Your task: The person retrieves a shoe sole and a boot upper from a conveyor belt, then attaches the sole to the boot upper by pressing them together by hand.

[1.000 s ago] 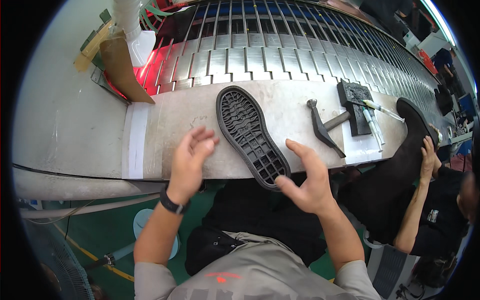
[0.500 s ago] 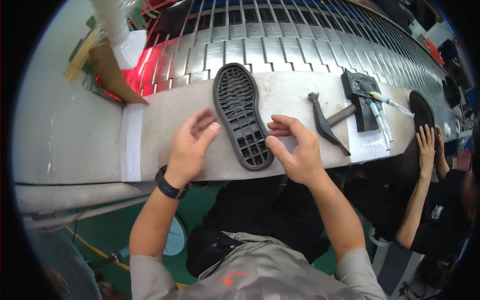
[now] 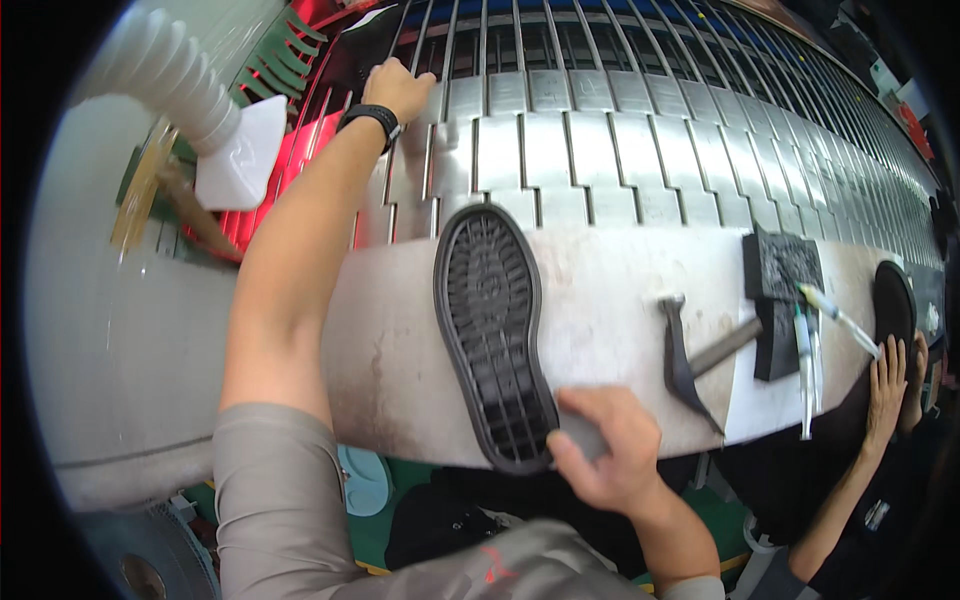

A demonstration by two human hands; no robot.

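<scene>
The dark shoe sole is lying tread-up across the left part of the tabletop, with its heel end meeting the near edge and its toe end showing against the metal slats beyond the far edge. The right hand is hovering at the heel's right side, thumb and forefinger parted, its grip spread. The left hand is hanging above the slats past the far edge, fingers curling; whether that grip is pinching anything, I cannot tell.

With the heel sitting so close to the near edge, a careless nudge from the right hand could be tipping the sole floorward. The left fingers are hanging near gaps between slats and could be catching there if the slats are moving, which a single view is not settling. Towards the right end, one syringe is pointing its tip at a co-worker's hand, so a slip could be causing a jab. The hammer is pointing one end towards the near edge, where a sleeve could be snagging it.

Blur is hiding whether the right thumb is touching the sole, and the dark boot is running into dim clothing.
</scene>
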